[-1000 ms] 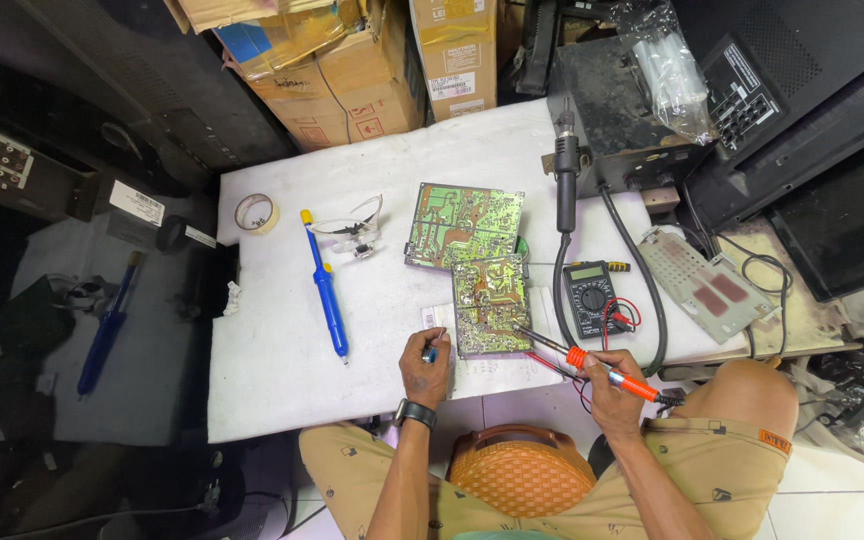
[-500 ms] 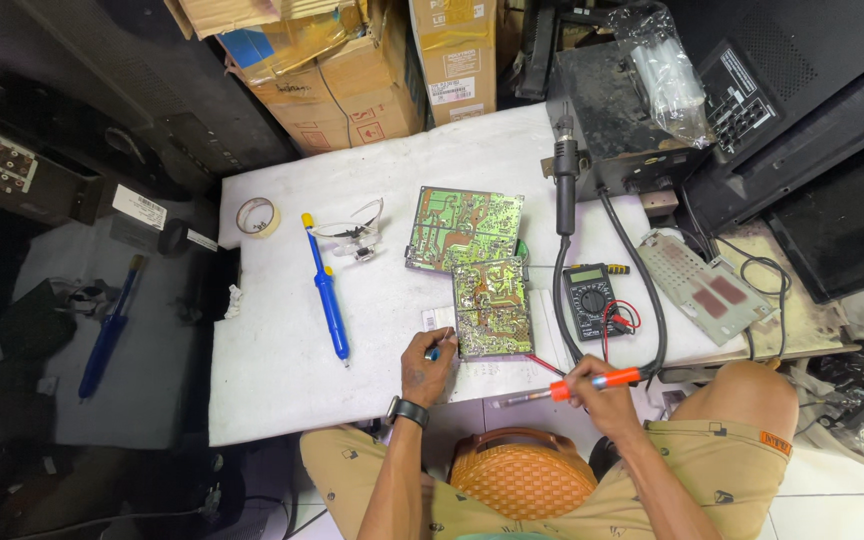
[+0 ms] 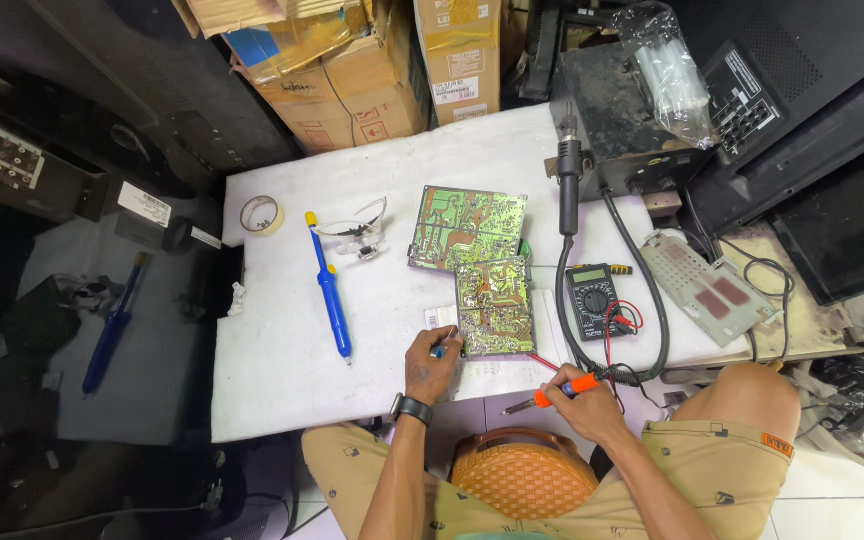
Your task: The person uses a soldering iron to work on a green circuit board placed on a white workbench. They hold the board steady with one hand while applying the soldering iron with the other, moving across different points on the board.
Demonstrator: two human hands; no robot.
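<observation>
Matt white cloth table cover (image 3: 282, 370)

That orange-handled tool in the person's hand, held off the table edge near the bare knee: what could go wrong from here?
1. The right hand holds the orange-handled soldering iron off the white table, above the lap. If it is hot, a slip could burn the leg.
2. Red and black wires from the black multimeter loop near that hand and might snag.
3. The left hand steadies the small green circuit board only at its corner, so it could shift.
</observation>
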